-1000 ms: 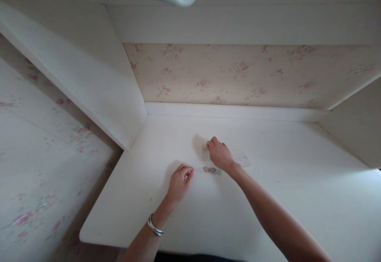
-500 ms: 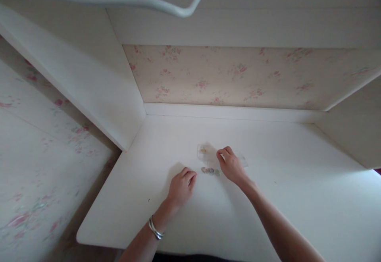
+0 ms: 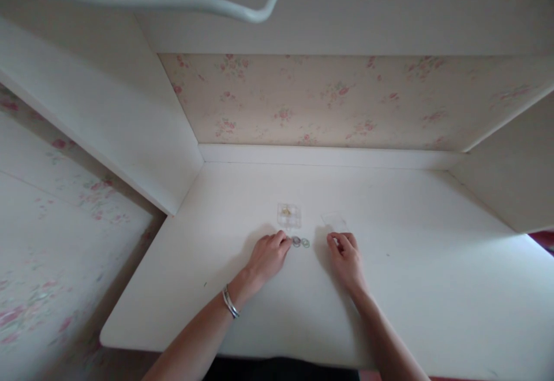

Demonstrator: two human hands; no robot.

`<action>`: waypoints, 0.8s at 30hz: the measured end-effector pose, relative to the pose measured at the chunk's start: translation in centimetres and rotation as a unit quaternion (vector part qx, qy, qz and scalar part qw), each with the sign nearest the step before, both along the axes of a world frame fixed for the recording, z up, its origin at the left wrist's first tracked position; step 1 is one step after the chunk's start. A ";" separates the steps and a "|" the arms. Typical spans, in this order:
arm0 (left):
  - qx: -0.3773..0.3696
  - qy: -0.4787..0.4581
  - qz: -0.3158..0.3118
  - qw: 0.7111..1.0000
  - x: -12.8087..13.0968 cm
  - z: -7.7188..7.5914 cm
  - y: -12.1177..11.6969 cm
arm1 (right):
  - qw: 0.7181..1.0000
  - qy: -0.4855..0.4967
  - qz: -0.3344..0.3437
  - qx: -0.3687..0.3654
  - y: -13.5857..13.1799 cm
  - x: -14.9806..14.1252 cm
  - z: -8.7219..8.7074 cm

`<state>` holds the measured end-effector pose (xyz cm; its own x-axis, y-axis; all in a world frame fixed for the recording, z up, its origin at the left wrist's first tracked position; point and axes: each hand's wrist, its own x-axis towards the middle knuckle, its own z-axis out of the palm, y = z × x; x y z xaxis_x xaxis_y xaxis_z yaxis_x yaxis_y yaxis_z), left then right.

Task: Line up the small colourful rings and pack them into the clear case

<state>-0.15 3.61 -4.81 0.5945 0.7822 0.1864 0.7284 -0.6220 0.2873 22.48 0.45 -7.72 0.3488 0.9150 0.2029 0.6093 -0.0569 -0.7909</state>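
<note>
Two small rings [image 3: 300,242], one purplish and one greenish, lie side by side on the white desk. My left hand [image 3: 268,255], a silver bangle on its wrist, has its fingertips pinched at the left end of this row, on what seems to be another ring, mostly covered by the fingers. Just behind stands a small clear compartment box [image 3: 295,219] with a gold-coloured piece [image 3: 286,212] in a back left compartment. To the right, my right hand [image 3: 347,258] rests with curled, closed fingers, nothing visible in them. Its fingertips are in front of a flat clear lid [image 3: 334,219].
The white desk [image 3: 415,312] has a raised back strip and side panels [image 3: 108,115]. Flowered wallpaper covers the wall behind. A white cable [image 3: 173,1] hangs across the top left. Tiny dark specks lie on the desk at either side.
My right hand has drawn back from beside the box toward the front right, uncovering the box and lid. My left hand has moved onto the leftmost ring of the row. The view has shifted slightly.
</note>
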 end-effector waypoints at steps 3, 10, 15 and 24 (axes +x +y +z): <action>0.012 0.028 -0.006 1.000 0.2 0.2 0.2 | 1.000 0.004 -0.006 0.005 0.1 0.0 -0.1; 0.004 0.018 0.016 1.000 0.2 0.3 -0.4 | 1.000 0.008 -0.008 0.019 0.1 0.0 0.0; -0.023 -0.077 0.054 0.995 -0.1 -0.5 -0.8 | 1.000 0.009 -0.004 0.017 0.0 0.0 0.3; -0.065 -0.228 0.082 0.968 -0.7 -1.1 -0.1 | 1.000 -0.013 0.016 0.014 -0.1 -0.1 0.6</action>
